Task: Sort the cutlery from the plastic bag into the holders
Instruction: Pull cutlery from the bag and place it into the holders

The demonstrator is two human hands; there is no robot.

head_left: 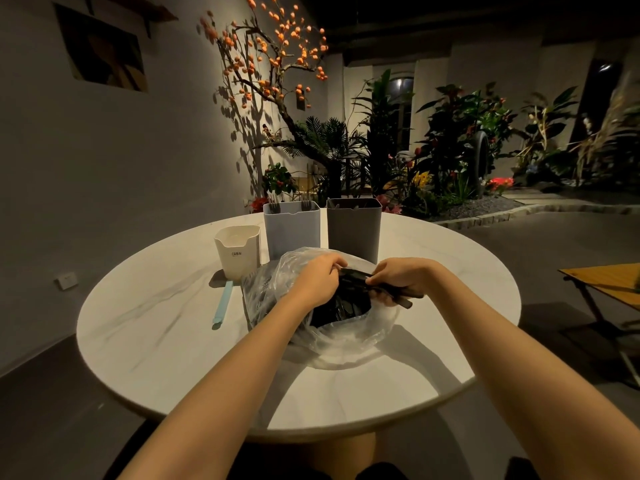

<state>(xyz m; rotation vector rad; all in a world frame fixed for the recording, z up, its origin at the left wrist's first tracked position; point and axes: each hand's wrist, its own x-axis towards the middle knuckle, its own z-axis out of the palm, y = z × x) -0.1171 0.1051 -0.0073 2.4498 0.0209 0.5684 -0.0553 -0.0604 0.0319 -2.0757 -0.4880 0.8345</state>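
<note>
clear plastic bag (277,289) on round table (173,341): left hand (317,282) and right hand (401,278), fingers curled, both grip dark cutlery (353,282).

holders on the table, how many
3: a short white holder on the left, a taller light blue holder in the middle, and a dark grey holder on the right, all behind the plastic bag.
</note>
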